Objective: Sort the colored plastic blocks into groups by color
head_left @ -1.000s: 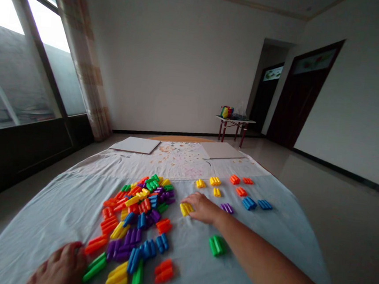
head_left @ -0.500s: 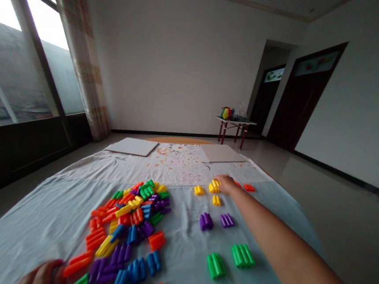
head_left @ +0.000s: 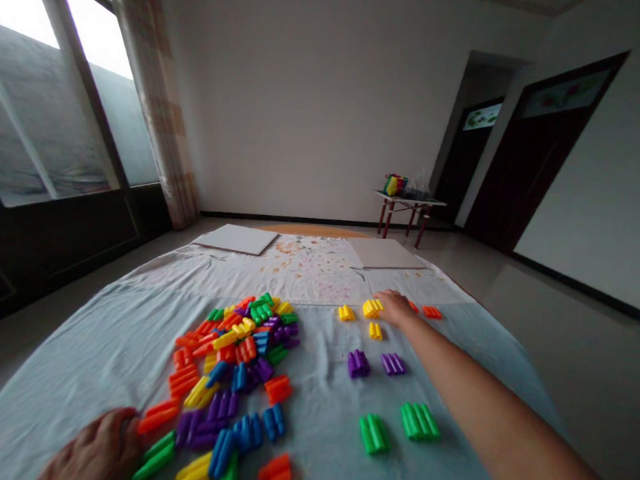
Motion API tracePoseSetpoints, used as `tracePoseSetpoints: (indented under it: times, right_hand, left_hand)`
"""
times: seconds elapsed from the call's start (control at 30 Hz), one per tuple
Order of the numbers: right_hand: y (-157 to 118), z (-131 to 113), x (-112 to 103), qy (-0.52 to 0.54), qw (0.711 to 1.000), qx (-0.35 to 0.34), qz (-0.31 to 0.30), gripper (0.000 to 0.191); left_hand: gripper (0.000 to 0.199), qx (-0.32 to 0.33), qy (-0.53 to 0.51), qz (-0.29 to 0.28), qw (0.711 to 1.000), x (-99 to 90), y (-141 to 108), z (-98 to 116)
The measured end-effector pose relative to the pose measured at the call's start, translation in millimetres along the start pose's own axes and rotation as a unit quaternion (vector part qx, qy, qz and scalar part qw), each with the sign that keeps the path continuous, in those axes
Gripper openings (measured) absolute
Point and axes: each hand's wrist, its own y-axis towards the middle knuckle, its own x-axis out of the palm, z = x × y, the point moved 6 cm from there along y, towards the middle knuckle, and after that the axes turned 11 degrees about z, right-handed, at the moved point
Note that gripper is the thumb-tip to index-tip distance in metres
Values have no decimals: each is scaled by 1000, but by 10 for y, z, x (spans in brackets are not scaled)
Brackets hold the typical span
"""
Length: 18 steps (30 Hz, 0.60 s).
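Observation:
My right hand reaches far across the cloth, its fingers closed at a yellow ribbed plastic block; the fingertips are partly hidden. Two more yellow blocks, one to the left and one in front, lie close by. Orange-red blocks sit just right of this hand. Nearer me are purple blocks and green blocks. My left hand lies on the cloth at lower left, fingers loosely extended, beside a red block and a green block of the mixed pile.
A pale blue cloth covers the table. Two flat boards, one left and one right, lie at its far end. Beyond stands a small side table with a colourful bag. A window is at left, doors at right.
The view has shifted slightly, so everything appears a little higher and further right. My left hand has come further into view. My right hand stays at the yellow block.

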Motion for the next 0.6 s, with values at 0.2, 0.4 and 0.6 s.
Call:
tracePoseSetpoints:
  times: [0.2,0.4,0.6]
  right_hand:
    - [-12,-59,13,-24,999,24,14,34]
    - [-3,-148,-65,-25,999,22,27,31]
    - [-106,-534,-279,-9,998,-37,58,40]
  left_hand:
    - [53,-28,10,-14,999,-267,-102,244]
    - [51,-20,15,-6,1000,-272,-134,244]
    - [51,-26,6,-8,1000,-314,-139,285]
